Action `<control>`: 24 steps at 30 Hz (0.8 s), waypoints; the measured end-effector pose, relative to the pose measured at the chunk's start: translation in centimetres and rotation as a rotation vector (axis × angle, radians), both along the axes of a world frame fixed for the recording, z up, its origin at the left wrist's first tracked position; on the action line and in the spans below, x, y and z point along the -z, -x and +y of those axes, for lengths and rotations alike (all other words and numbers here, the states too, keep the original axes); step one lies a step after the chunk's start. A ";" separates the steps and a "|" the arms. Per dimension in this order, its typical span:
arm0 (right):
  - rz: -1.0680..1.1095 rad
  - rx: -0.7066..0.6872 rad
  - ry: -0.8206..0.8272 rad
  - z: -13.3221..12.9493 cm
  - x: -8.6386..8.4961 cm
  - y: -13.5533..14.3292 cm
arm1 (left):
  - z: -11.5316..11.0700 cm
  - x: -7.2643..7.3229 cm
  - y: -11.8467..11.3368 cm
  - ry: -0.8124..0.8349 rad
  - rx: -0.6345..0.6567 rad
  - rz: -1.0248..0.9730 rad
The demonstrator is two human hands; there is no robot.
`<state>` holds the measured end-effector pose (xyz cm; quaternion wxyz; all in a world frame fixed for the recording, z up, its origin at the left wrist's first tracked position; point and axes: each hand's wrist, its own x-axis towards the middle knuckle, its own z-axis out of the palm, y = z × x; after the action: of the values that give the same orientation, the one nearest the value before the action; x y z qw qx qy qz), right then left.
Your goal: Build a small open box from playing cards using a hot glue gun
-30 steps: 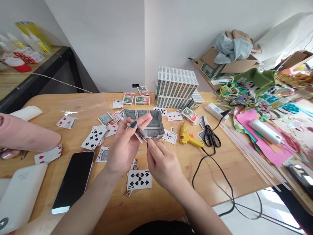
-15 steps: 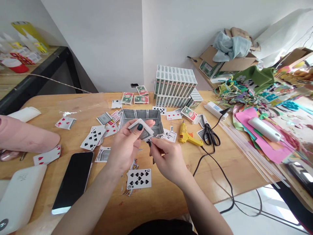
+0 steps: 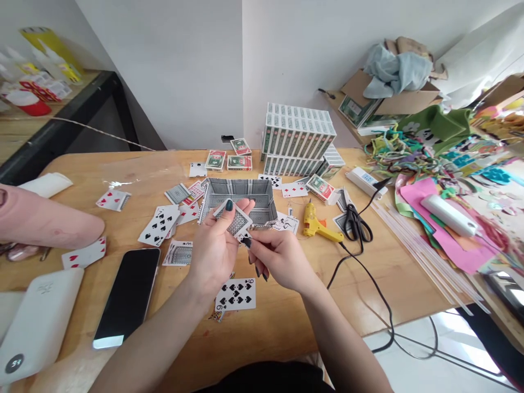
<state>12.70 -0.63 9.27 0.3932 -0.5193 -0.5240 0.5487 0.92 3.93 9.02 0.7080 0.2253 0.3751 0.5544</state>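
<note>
Now then, from the far left: a pink cylinder (image 3: 49, 218), a white power bank (image 3: 41, 322), then a dark phone (image 3: 127, 295) lying flat beside scattered cards (image 3: 160, 225). On to the left hand (image 3: 215, 237) – thumb pressed over the held card (image 3: 236, 221), fingers behind it, patterned back uppermost, up off the table. Just beyond stands the open grey box (image 3: 237, 186), its walls lined with card backs; nearer the person lies a nine of spades (image 3: 236, 295). And the right hand (image 3: 280, 254), fingertips pinched tight at the card's lower corner, where black pips show; folded over or a second card, I can't tell. Too hard a pinch there could crease it crooked, and a loose thumb could let it slip. Farther right, the yellow glue gun (image 3: 319, 224) and black scissors (image 3: 357, 224) – and that looping cord (image 3: 379, 297), near the right forearm, which a stray elbow might snag, dragging the gun askew
</note>
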 end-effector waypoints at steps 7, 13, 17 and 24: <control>-0.003 -0.067 0.013 0.6 -0.2 -1.0 | -0.1 -0.2 -0.2 0.037 0.012 -0.009; 0.001 0.093 -0.078 1.6 0.4 -1.3 | -0.5 0.0 -0.7 0.059 0.085 0.078; 0.198 0.176 0.045 1.8 0.8 -1.6 | -0.1 0.0 -0.5 -0.107 0.149 0.199; 0.542 0.278 0.268 2.0 0.1 -2.9 | 0.9 -1.4 1.9 -0.767 0.384 0.703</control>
<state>15.57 1.42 9.15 0.5174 -0.4683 -0.2476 0.6720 -1.02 4.81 10.42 0.4957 0.7028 0.3122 0.4034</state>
